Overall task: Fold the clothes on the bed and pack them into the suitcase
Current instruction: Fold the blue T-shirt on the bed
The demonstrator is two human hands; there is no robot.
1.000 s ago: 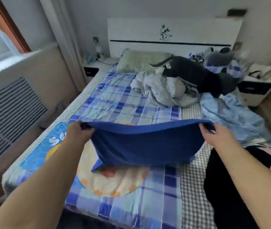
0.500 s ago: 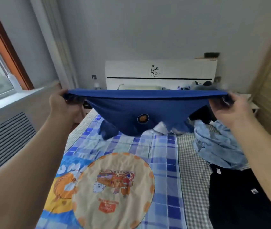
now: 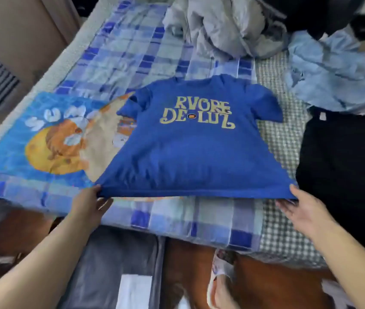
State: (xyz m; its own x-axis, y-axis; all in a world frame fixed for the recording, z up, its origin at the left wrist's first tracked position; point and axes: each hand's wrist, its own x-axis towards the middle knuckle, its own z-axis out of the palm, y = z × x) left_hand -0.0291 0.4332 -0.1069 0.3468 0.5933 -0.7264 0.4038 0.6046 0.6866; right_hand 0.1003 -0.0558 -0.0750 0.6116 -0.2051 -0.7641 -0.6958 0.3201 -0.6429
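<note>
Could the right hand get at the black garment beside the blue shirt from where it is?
Probably yes. The right hand holds the blue shirt's hem corner, and the black garment lies uncovered right beside it with nothing between; it would have to let go first.

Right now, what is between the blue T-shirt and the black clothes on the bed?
In the head view, only a strip of bare gray checked sheet lies between the blue T-shirt and the black clothes. Nothing else sits there.

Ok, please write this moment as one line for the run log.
step: spreading | blue T-shirt: flat, print up | left hand, right hand: pinch hem corners | suitcase: floor
</note>
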